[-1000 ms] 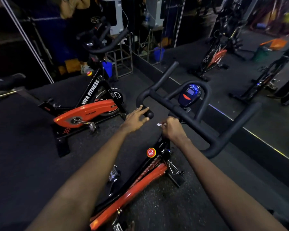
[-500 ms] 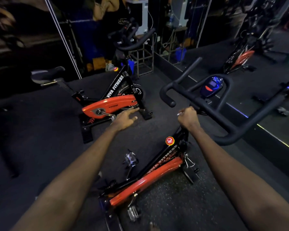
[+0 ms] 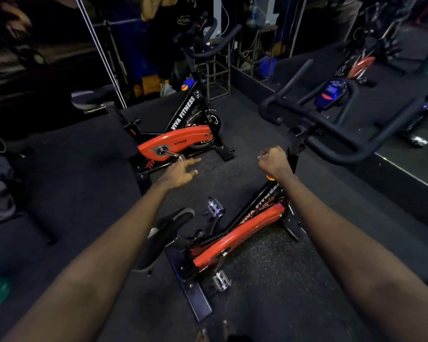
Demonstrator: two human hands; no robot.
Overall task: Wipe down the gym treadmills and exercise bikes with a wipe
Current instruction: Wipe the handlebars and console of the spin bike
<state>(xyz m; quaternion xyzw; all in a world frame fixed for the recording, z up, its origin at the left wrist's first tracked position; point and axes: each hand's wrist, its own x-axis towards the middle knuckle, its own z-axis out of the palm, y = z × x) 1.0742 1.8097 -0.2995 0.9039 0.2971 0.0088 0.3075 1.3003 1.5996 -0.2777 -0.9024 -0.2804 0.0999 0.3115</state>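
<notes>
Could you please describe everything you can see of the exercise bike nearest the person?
The near exercise bike stands upright on the dark floor: black frame lettered VIVA FITNESS, orange chain guard, metal pedals, black saddle, black handlebars, blue console. The right hand, fingers curled, is beside its handlebar post; contact unclear.

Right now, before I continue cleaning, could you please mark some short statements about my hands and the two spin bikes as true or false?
1. The left hand grips the handlebar. False: it is open, off the bar.
2. The right hand, over the near spin bike, pinches a small pale wipe. True.
3. The console glows blue. True.
4. The far spin bike has a green chain cover. False: it is orange.
</notes>
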